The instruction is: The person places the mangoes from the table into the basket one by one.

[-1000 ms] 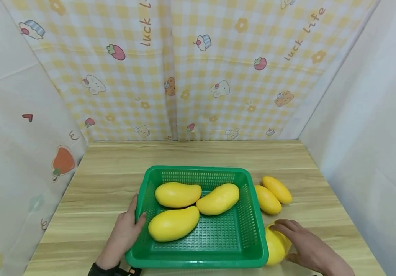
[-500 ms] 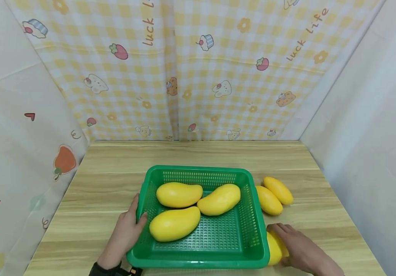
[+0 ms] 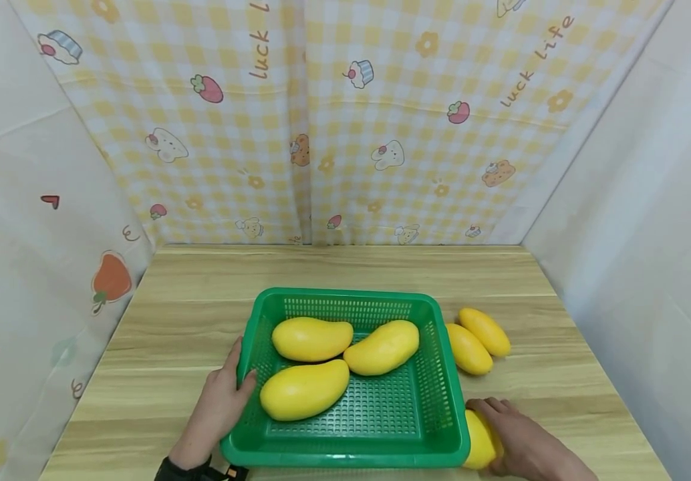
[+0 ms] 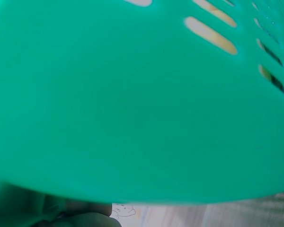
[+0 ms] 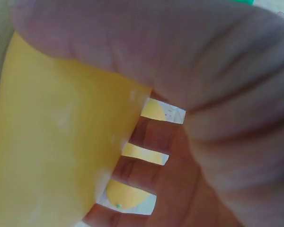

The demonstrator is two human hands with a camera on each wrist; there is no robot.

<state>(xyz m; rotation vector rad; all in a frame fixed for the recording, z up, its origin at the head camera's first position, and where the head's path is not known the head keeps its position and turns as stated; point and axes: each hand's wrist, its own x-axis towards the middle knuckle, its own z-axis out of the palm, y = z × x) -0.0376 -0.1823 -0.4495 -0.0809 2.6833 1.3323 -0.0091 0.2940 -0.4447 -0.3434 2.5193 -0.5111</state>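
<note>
A green plastic basket stands on the table with three large yellow mangoes inside, one at the back left, one at the back right and one at the front left. My left hand grips the basket's left rim, thumb over the inside; the basket wall fills the left wrist view. Just outside the basket's right wall, my right hand holds another large mango, thumb and fingers around it. That mango fills the left of the right wrist view.
Two smaller yellow mangoes, one nearer and one farther, lie side by side right of the basket. Printed cloth hangs behind the wooden table, and white cloth stands at both sides.
My right hand has closed around the mango beside the basket and shifted slightly down and left. My left hand and the basket have stayed in place.
</note>
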